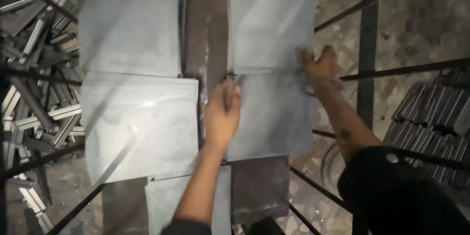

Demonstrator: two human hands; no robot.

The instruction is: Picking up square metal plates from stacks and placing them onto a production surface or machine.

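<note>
Landmark: brown beam (pixel 205 34), running down the middle between grey sheets
Held sheet (pixel 269 117): just right of the beam, flat, below the upper right sheet (pixel 271 20)
Left hand (pixel 223 112): closed over the held sheet's left edge, touching the beam side
Right hand (pixel 320 64): fingers spread, pressed on the held sheet's top right corner
Left sheets (pixel 137 122): left of the beam, overlapping
Rods (pixel 406 68): dark, right of the beam, crossing over the floor
Bar stacks (pixel 435 108): far right and far left of the beam
</note>
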